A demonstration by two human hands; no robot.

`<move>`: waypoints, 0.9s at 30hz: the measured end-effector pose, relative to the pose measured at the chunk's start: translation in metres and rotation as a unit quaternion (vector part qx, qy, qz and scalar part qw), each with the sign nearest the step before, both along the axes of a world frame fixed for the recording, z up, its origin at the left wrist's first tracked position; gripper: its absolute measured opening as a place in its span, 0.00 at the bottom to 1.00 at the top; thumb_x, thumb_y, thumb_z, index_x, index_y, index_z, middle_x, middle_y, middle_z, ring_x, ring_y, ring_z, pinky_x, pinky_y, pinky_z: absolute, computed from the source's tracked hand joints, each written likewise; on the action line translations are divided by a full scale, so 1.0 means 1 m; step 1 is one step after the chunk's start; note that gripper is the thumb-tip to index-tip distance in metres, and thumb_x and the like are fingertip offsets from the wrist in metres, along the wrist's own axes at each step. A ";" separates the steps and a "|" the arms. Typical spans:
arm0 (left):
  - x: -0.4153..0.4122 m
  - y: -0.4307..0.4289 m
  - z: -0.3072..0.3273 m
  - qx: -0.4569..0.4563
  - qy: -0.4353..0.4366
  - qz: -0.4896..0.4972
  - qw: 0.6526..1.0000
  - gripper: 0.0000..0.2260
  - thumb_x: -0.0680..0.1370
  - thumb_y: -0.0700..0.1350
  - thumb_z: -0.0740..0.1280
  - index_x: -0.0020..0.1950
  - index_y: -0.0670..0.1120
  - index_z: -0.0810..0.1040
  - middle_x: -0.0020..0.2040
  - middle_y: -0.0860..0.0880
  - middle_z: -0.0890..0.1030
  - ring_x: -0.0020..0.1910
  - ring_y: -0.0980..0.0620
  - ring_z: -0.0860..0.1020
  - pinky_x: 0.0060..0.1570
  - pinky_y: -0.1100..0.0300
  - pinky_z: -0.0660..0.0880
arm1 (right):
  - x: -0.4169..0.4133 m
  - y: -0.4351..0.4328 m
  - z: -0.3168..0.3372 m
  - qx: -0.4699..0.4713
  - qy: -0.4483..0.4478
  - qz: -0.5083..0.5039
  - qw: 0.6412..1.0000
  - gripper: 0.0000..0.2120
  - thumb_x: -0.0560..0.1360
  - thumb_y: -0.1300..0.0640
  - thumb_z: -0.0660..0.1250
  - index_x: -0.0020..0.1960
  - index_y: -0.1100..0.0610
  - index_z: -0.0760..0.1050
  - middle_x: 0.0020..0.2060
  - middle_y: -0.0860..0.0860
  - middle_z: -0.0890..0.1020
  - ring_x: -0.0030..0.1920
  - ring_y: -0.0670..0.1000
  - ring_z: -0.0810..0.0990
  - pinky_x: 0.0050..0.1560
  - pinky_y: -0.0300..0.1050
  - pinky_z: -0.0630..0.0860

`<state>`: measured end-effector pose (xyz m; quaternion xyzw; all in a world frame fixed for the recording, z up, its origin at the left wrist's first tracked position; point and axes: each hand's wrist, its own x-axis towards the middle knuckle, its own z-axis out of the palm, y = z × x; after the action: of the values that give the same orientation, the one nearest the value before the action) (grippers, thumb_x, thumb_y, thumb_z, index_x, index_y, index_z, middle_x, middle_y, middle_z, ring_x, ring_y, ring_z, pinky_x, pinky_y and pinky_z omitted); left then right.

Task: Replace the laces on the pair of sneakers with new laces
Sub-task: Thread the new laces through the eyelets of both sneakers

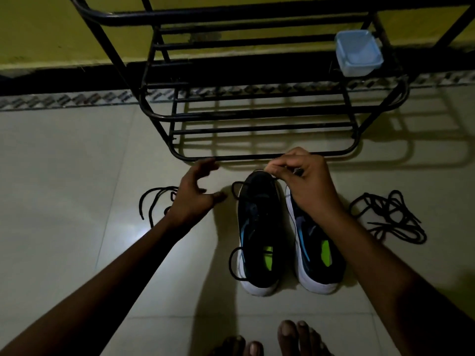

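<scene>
- The right hand (pixel 305 181) has its fingers curled, pinching the threaded lace (pixel 235 263) above the toe of the left sneaker (pixel 259 227).
- The left hand (pixel 196 194) hovers with fingers spread, holding nothing, just beside a loose lace (pixel 151 199) on the floor.
- The 2 sneakers stand side by side, toes towards the shoe rack (pixel 257 114); the right sneaker (pixel 318 255) is partly under the right wrist.
- A lace pile (pixel 388 217) lies to the right of them.
- A plastic container (pixel 358 52) sits on the rack.

Dim home interior: a black metal shoe rack (pixel 257 113) stands on pale floor tiles (pixel 64 176), a yellow wall (pixel 38 27) behind it, a patterned tile border (pixel 64 100) at its foot, a plastic container (pixel 358 52) on its shelf, and bare feet (pixel 295 337) before it.
</scene>
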<state>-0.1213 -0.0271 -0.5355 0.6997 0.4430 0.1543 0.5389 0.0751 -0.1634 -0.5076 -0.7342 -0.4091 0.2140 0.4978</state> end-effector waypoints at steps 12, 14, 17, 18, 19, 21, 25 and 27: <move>0.026 -0.004 0.015 -0.097 -0.169 -0.092 0.976 0.03 0.78 0.34 0.70 0.49 0.34 0.81 0.43 0.42 0.82 0.39 0.44 0.81 0.39 0.53 0.78 | -0.010 0.001 -0.012 0.043 0.010 -0.072 0.996 0.04 0.77 0.60 0.72 0.49 0.52 0.84 0.45 0.47 0.85 0.47 0.45 0.84 0.50 0.42 0.79; 0.015 -0.001 0.006 -0.069 -0.115 -0.099 0.986 0.03 0.79 0.34 0.70 0.50 0.35 0.83 0.40 0.48 0.83 0.35 0.52 0.79 0.34 0.62 0.74 | -0.011 -0.006 -0.025 -0.022 0.040 -0.091 0.995 0.09 0.77 0.63 0.71 0.44 0.49 0.82 0.40 0.45 0.84 0.42 0.41 0.83 0.47 0.38 0.78; 0.001 -0.004 -0.010 -0.053 -0.059 -0.110 0.991 0.04 0.77 0.34 0.72 0.50 0.37 0.86 0.41 0.48 0.86 0.40 0.59 0.82 0.40 0.68 0.75 | -0.020 -0.020 -0.043 -0.141 0.067 -0.020 0.988 0.12 0.73 0.66 0.74 0.40 0.49 0.82 0.34 0.45 0.80 0.32 0.36 0.76 0.39 0.34 0.72; -0.003 -0.004 -0.016 -0.052 -0.049 -0.109 0.992 0.04 0.77 0.35 0.73 0.49 0.39 0.87 0.43 0.46 0.87 0.44 0.56 0.84 0.45 0.64 0.77 | -0.023 -0.024 -0.047 -0.171 0.052 -0.001 0.984 0.11 0.71 0.65 0.75 0.41 0.48 0.83 0.33 0.44 0.79 0.31 0.36 0.75 0.37 0.33 0.70; -0.005 -0.005 -0.020 -0.050 -0.043 -0.106 0.992 0.04 0.76 0.36 0.74 0.49 0.40 0.87 0.45 0.46 0.87 0.48 0.52 0.85 0.49 0.58 0.80 | -0.026 -0.027 -0.049 -0.191 0.028 0.011 0.981 0.10 0.71 0.63 0.76 0.43 0.48 0.84 0.34 0.43 0.78 0.31 0.35 0.75 0.37 0.29 0.69; -0.006 -0.005 -0.026 -0.045 -0.035 -0.101 0.993 0.05 0.74 0.37 0.76 0.49 0.41 0.88 0.46 0.46 0.88 0.52 0.49 0.85 0.57 0.50 0.81 | -0.029 -0.029 -0.049 -0.207 -0.017 0.022 0.978 0.08 0.70 0.60 0.77 0.46 0.49 0.86 0.35 0.41 0.77 0.34 0.32 0.76 0.37 0.25 0.69; 0.000 -0.010 -0.029 -0.027 -0.023 -0.105 0.994 0.05 0.72 0.41 0.78 0.47 0.44 0.88 0.44 0.49 0.88 0.50 0.49 0.86 0.58 0.45 0.80 | -0.028 -0.024 -0.046 -0.213 -0.063 0.061 0.973 0.07 0.71 0.57 0.75 0.48 0.51 0.87 0.37 0.38 0.81 0.39 0.35 0.78 0.45 0.26 0.71; 0.003 -0.012 -0.030 -0.025 -0.013 -0.109 0.994 0.04 0.72 0.42 0.78 0.46 0.46 0.89 0.43 0.50 0.88 0.49 0.51 0.86 0.58 0.46 0.80 | -0.029 -0.021 -0.050 -0.225 -0.067 0.072 0.969 0.09 0.71 0.57 0.75 0.51 0.52 0.87 0.42 0.43 0.86 0.46 0.41 0.82 0.49 0.30 0.74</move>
<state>-0.1178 -0.0388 -0.5653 0.7281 0.3610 0.0923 0.5754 0.0460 -0.1842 -0.5572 -0.8085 -0.4346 0.2865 0.2747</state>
